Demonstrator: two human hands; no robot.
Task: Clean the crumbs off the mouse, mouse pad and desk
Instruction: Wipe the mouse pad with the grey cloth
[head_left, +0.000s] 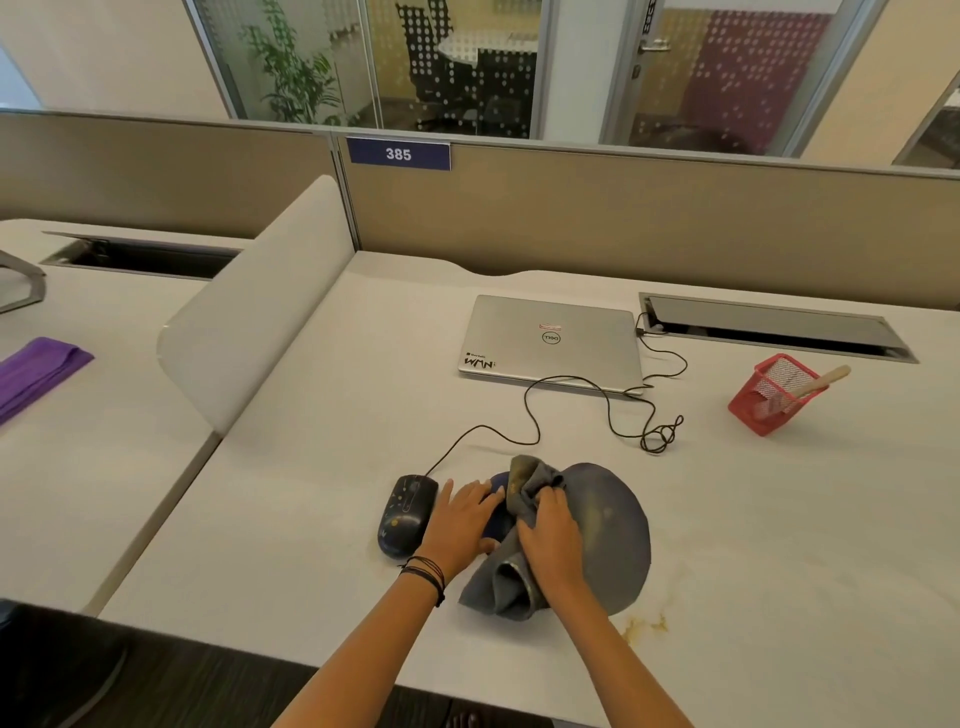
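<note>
Clutching one cloth (501, 587), right hand (550, 535), left hand (462, 525) seemingly flat on one mouse pad (613, 530), one mouse (405, 514) beside

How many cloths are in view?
2. A grey cloth in the right hand over the mouse pad; a purple cloth on the neighbouring desk, far left. Others may lie out of view.

Beyond the grip (550, 535) lies a closed silver laptop (550, 338), well to the grip's right and farther back stands a red mesh holder (763, 400) carrying a wooden stick (826, 379), and far to its left a purple cloth (36, 369) lies past a white divider (249, 312).
</note>
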